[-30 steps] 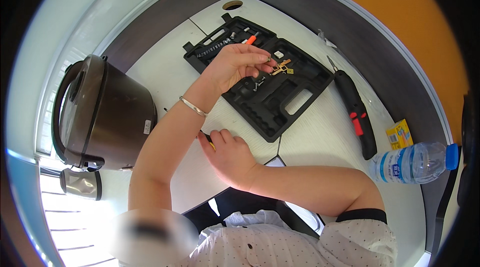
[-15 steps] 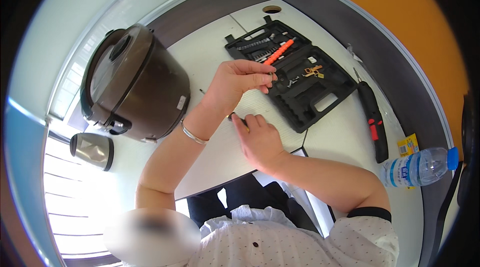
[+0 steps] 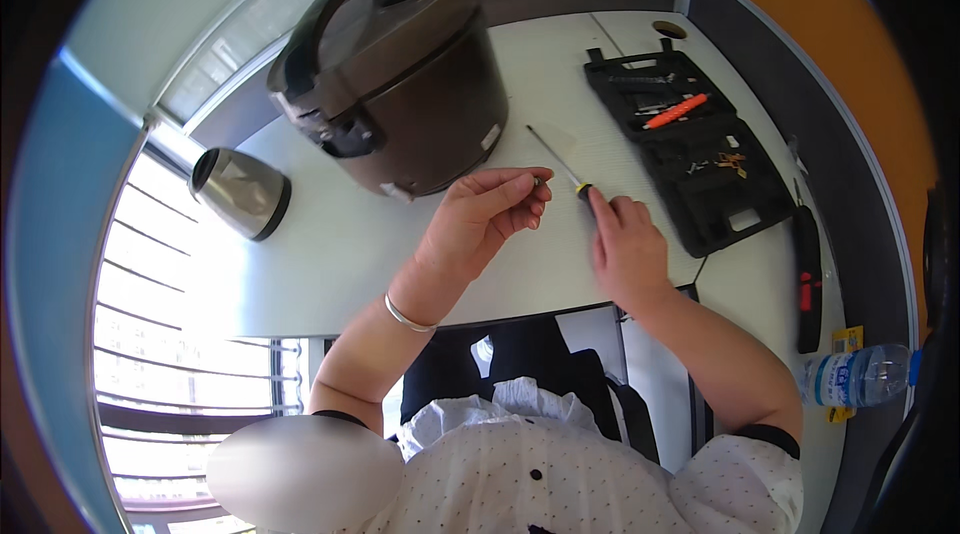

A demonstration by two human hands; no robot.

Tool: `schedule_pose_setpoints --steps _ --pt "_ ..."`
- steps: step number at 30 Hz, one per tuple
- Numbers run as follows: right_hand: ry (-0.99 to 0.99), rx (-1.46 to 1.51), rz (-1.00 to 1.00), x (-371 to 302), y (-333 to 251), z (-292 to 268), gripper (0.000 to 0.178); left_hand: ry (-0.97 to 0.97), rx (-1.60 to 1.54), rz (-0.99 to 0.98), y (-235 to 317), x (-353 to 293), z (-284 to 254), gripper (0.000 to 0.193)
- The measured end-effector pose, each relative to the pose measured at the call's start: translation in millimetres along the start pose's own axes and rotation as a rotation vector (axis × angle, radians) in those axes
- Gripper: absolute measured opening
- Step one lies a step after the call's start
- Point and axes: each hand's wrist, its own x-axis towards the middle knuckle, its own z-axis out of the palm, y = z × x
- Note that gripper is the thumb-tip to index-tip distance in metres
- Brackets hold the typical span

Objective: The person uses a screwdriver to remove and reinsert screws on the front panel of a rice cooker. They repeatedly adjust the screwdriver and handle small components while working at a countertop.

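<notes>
My left hand (image 3: 485, 219) is raised over the desk beside the rice cooker, its thumb and forefinger pinched on a tiny object too small to name. In my right hand (image 3: 632, 252) is a screwdriver (image 3: 556, 159) with a black and yellow handle, its thin metal shaft slanting up and to the left toward the desk. The shaft's tip stays apart from the cooker. A large brown rice cooker (image 3: 420, 99) stands ahead of my left hand. Beyond my right hand lies an open black tool case (image 3: 690, 209) holding an orange pen-shaped tool (image 3: 677, 112) and small metal parts (image 3: 732, 164).
A black and red cordless screwdriver (image 3: 808, 284) lies along the right partition. Near it are a water bottle (image 3: 862, 377) and a yellow packet (image 3: 848, 338). A silver container (image 3: 240, 194) sits at the left by the blinds. The round desk hole (image 3: 669, 30) is at the back.
The view has swung left, so the cooker and case appear farther right. My left hand has come from the case's edge toward the cooker. The screwdriver's shaft now shows, pointing away from me.
</notes>
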Motion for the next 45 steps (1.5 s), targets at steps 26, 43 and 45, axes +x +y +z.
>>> schedule_pose_setpoints --steps 26,43,45 --pt "0.011 -0.165 -0.058 -3.0 -3.6 6.0 0.047 0.361 -0.098 0.214 1.3 -111.9 -78.7 0.022" --pt "0.000 -0.175 -0.058 -1.3 -7.8 2.4 0.047 0.471 0.058 0.229 0.8 -116.6 -82.5 0.014" --pt "-0.003 -0.173 -0.062 -0.9 -7.9 2.2 0.047 0.480 0.091 0.226 1.4 -116.3 -81.8 0.012"
